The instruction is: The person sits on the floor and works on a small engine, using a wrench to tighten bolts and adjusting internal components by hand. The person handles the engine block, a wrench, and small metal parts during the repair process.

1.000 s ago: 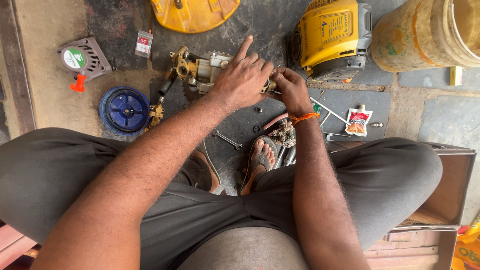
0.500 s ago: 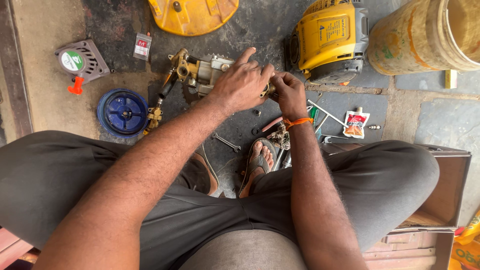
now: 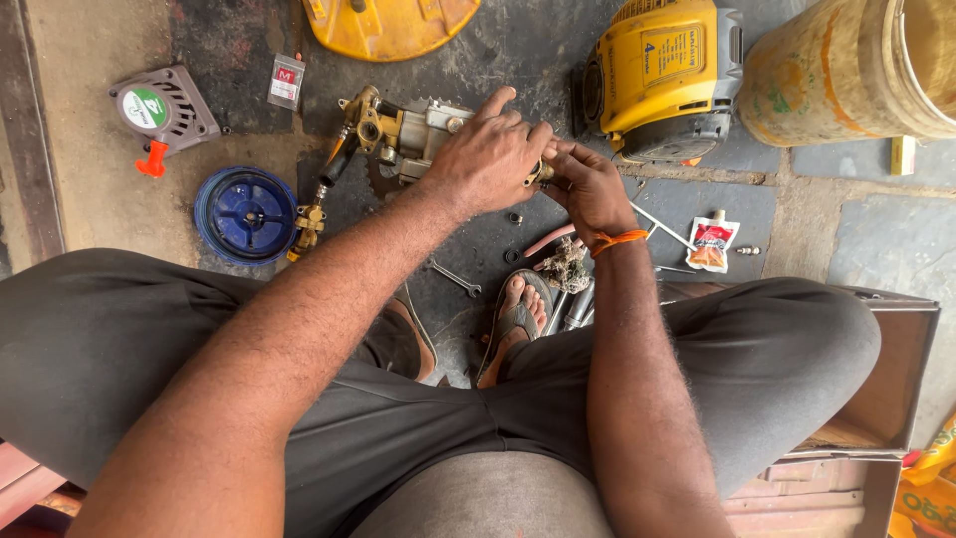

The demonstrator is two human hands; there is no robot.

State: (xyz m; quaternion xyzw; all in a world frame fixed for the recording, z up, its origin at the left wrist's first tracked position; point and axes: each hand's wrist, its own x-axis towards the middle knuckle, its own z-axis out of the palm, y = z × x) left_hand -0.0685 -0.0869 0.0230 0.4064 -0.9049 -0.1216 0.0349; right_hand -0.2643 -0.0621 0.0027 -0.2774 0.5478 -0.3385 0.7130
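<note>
Stained grey stone floor [image 3: 817,214] carries all items. On it lie a round blue plastic cover [image 3: 245,214], a small steel spanner [image 3: 456,278] and a yellow engine housing [image 3: 665,80].

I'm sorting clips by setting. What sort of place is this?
Probably an informal floor-level repair workshop for small engines or sprayers. A brass pump assembly lies stripped on the stained stone floor, beside a yellow engine unit, a spanner and loose parts.

Two hands [image 3: 493,159] [image 3: 590,184], one wrench [image 3: 456,277], one blue disc [image 3: 245,214], one bucket [image 3: 846,70].
</note>
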